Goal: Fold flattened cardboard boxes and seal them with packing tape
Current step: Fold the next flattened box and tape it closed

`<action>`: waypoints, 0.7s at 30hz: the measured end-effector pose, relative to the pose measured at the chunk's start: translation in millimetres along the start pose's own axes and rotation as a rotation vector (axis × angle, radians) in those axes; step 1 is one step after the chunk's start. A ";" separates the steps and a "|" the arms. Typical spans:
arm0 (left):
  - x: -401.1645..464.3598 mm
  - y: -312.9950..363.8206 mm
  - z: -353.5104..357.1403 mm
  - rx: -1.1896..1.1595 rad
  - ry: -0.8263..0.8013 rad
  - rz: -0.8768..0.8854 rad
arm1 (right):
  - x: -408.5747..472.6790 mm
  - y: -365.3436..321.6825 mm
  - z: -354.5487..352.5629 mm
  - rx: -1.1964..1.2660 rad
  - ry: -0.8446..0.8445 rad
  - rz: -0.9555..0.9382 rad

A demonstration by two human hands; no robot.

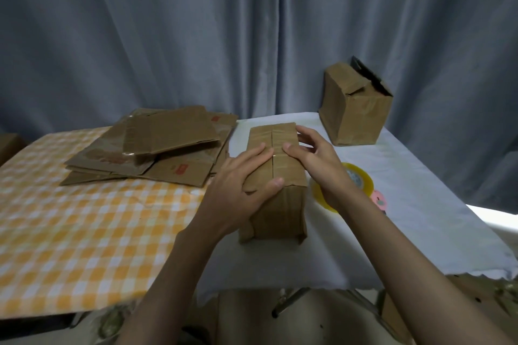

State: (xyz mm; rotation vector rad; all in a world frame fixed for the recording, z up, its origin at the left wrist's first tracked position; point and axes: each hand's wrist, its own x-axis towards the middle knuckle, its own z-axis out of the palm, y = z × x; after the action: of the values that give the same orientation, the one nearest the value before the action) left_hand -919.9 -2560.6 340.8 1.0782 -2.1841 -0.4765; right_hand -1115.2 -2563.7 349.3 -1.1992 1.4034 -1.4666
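A folded brown cardboard box (280, 204) stands on the white cloth in the middle of the table, its two top flaps meeting along a centre seam. My left hand (241, 185) lies flat on the left flap, fingers straight, thumb over the near top edge. My right hand (311, 154) presses its fingertips on the right flap beside the seam. A roll of yellowish packing tape (361, 179) lies on the cloth just right of the box, partly hidden by my right wrist. A pile of flattened boxes (157, 145) lies at the back left.
Another folded box (356, 112) stands at the back right by the grey curtain, its top flaps loose. A small pink object (379, 200) lies beside the tape. An orange checked cloth (84, 232) covers the table's left half. The white cloth's front edge (308, 286) hangs near me.
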 end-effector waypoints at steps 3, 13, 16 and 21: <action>0.4 0.0 -0.7 0.048 0.020 0.007 | -2.1 0.3 -0.3 0.021 -0.016 -0.011; 3.1 -5.5 -1.8 -0.013 -0.037 0.040 | -10.9 3.7 2.0 0.028 -0.042 0.035; 3.8 -10.1 -3.6 -0.014 -0.031 0.039 | -12.3 6.0 2.3 0.042 -0.072 0.052; 4.2 -23.3 -14.3 -0.032 0.012 0.015 | -12.1 11.4 5.6 0.020 -0.147 0.028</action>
State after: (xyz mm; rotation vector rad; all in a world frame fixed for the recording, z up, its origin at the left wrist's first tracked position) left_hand -898.7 -2578.4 339.5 1.0439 -2.1653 -0.4951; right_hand -1107.6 -2554.9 336.3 -1.2442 1.2982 -1.3422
